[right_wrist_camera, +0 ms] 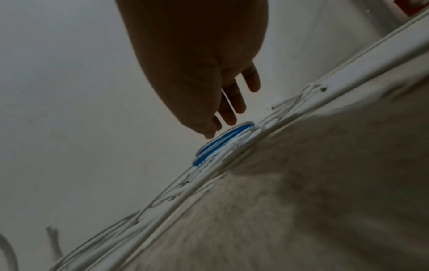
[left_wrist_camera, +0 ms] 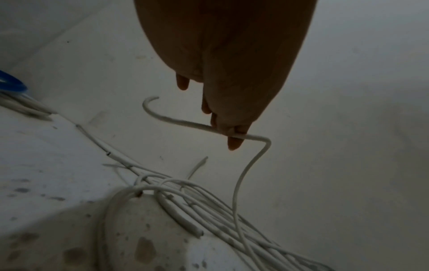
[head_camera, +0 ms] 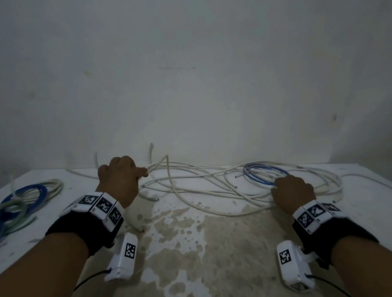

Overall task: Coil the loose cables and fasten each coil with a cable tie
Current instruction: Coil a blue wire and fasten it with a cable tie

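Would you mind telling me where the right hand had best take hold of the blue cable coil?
Probably the near arc of the blue cable coil, from above: it lies flat on white cables, and the right hand hovers there with fingers straight, so they could hook under all the loops together.

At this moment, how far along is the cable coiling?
Done, apparently: blue and green coils lie at the table's far left; ties can't be made out. In hand: the left hand pinches one white cable lifted from the pile, and the right hand reaches the blue loop. Left: the white tangle remains uncoiled.
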Action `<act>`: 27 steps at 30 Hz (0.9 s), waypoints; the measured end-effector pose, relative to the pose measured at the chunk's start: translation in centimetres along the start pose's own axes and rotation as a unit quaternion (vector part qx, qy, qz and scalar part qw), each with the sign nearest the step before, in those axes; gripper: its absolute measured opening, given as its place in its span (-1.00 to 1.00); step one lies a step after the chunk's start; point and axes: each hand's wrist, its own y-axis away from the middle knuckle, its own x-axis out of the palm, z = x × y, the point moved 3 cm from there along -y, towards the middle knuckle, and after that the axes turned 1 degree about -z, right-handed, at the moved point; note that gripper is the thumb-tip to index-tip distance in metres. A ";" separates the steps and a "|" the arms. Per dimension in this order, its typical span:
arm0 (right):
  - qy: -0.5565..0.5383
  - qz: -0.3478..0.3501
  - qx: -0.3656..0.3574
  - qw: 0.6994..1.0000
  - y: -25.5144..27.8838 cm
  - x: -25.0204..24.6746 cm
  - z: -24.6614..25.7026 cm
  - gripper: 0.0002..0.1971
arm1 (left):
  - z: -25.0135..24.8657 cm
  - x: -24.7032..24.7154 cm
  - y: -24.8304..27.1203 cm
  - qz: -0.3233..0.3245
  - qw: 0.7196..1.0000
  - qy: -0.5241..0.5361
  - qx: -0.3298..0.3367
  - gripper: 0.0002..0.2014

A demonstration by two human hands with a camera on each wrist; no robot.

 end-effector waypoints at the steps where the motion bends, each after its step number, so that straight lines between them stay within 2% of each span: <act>1: -0.002 -0.005 -0.014 1.000 -0.7 0.1 0.3 -0.72 | 0.1 0.4 -0.5 -0.010 1.000 0.011 0.001 -0.68; 5: -0.008 0.069 -0.080 0.994 -2.8 0.8 1.8 -0.54 | 0.8 3.7 -2.3 0.085 0.992 0.056 -0.079 -0.66; 9: 0.041 0.090 -0.084 0.992 -4.1 1.4 2.3 -0.59 | 0.5 5.9 -2.8 0.084 0.967 0.192 -0.143 -0.46; 11: 0.052 0.087 -0.082 0.991 -4.6 1.6 2.1 -0.68 | 0.3 6.1 -2.6 0.066 0.958 0.234 -0.153 -0.46; 14: 0.059 0.021 -0.072 0.995 -5.1 0.7 1.7 -0.72 | 0.0 5.9 -2.2 0.042 0.961 0.250 -0.111 -0.67; 17: -0.022 -0.074 -0.082 0.994 -5.4 -1.5 0.6 -0.71 | -0.3 5.7 -1.9 0.064 0.962 0.250 -0.087 -0.93; 19: -0.100 -0.127 -0.107 0.981 -5.5 -3.8 -0.3 -0.66 | -0.3 5.3 -1.8 0.050 0.963 0.252 -0.088 -0.90; 22: -0.172 -0.187 -0.100 0.962 -4.5 -8.5 -1.4 -0.76 | -0.1 4.9 -1.6 0.021 0.961 0.254 -0.111 -0.75; 25: -0.279 -0.204 -0.083 0.935 -2.9 -12.3 -2.1 -0.77 | -0.1 4.1 -1.0 0.020 0.953 0.254 -0.162 -0.52; 27: -0.363 -0.198 -0.083 0.907 -1.5 -14.2 -2.0 -0.78 | -0.4 2.9 -0.3 0.007 0.952 0.251 -0.176 -0.47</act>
